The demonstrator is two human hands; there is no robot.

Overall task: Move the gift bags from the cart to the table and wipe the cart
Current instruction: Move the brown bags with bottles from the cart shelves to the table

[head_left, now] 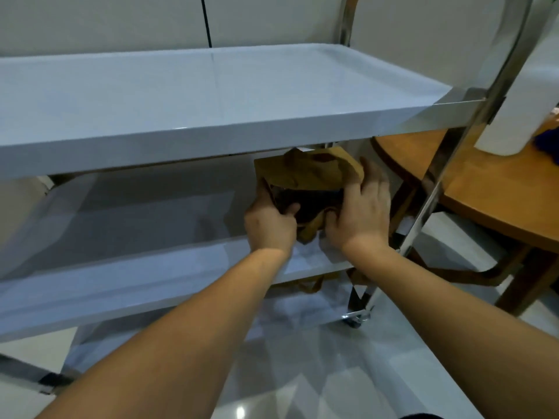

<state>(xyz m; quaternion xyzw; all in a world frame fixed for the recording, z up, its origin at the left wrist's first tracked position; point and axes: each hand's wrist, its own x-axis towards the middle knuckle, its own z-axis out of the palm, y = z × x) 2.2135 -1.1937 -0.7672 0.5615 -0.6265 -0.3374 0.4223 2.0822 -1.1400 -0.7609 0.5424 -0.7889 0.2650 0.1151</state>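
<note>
You see a cart (211,128) with smooth, glossy grey shelves and shiny polished metal posts; a creased, matt brown paper bag (305,173); a smooth varnished wood table (490,189); glossy floor tiles (302,373).

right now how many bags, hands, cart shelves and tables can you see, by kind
brown paper bag: 1
hands: 2, left hand and right hand, both gripping the bag
cart shelves: 2, top shelf and middle shelf
wooden table: 1
total: 6

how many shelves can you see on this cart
3: the top shelf, bare; the middle shelf, where both hands hold a brown gift bag; and a bottom shelf, mostly hidden by the one above it.
</note>
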